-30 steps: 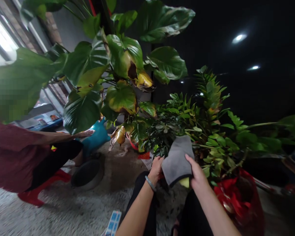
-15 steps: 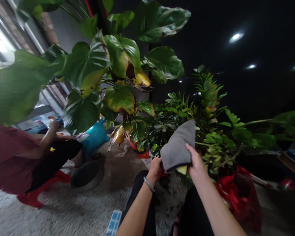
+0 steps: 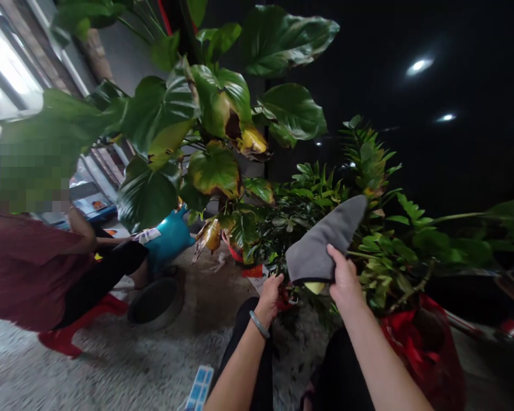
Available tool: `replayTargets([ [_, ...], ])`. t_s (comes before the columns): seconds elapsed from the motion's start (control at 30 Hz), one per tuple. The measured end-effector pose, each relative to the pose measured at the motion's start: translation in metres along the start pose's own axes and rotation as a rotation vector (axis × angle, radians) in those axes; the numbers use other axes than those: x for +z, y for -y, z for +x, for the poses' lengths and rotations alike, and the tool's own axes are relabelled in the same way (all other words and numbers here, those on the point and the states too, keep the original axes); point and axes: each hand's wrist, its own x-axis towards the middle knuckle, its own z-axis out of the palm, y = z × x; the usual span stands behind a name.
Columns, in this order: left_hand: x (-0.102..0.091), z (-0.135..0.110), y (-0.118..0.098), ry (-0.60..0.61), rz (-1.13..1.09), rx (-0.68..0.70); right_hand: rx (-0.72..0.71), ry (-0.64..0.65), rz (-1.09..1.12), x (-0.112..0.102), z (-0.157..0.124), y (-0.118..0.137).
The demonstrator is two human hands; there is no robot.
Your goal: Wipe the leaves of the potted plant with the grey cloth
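My right hand (image 3: 345, 278) is closed on a grey cloth (image 3: 323, 242) with a yellow underside, holding it against the fronds of a small-leaved potted plant (image 3: 368, 228). The cloth's tip points up to the right. My left hand (image 3: 270, 292), with a bracelet on the wrist, is closed lower down by the plant's base, near a red object I cannot make out. My knees in black trousers show below both arms.
A tall plant with big green and yellowing leaves (image 3: 205, 131) rises at centre left. A person in a dark red top (image 3: 29, 268) sits at left on a red stool (image 3: 64, 334), beside a blue bag (image 3: 169, 242) and a dark basin (image 3: 154, 302). A red-wrapped pot (image 3: 415, 337) stands at right.
My right hand has carried the cloth up and to the right along the fronds. My left hand has let go of the cloth and dropped lower. The person at left has pulled their arm back.
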Motion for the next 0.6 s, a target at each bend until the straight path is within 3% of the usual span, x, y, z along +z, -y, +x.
replayTargets([
  [0.13, -0.007, 0.000, -0.006, 0.022, -0.015, 0.062, 0.387, 0.198, -0.078, -0.030, -0.031, -0.043],
  [0.2, -0.013, -0.001, -0.009, 0.012, -0.010, 0.027, 0.401, 0.223, -0.139, -0.049, -0.050, -0.050],
  [0.3, -0.020, -0.002, -0.013, -0.003, -0.009, 0.015, 0.119, 0.132, -0.195, -0.052, -0.055, -0.029],
  [0.37, -0.021, -0.002, -0.013, 0.001, -0.008, 0.031, -0.127, 0.038, -0.159, -0.037, -0.040, -0.005],
  [0.43, -0.020, -0.001, -0.011, 0.026, -0.003, 0.042, -0.220, -0.018, -0.063, -0.015, -0.022, 0.009],
  [0.47, -0.019, -0.001, -0.009, 0.044, 0.004, 0.044, -0.178, -0.020, -0.014, -0.006, -0.015, 0.010],
  [0.53, -0.017, 0.000, -0.007, 0.066, 0.015, 0.049, 0.046, 0.040, 0.034, 0.003, -0.012, -0.002],
  [0.6, -0.017, 0.001, -0.005, 0.069, 0.015, 0.060, 0.300, 0.128, 0.000, -0.005, -0.021, -0.026],
])
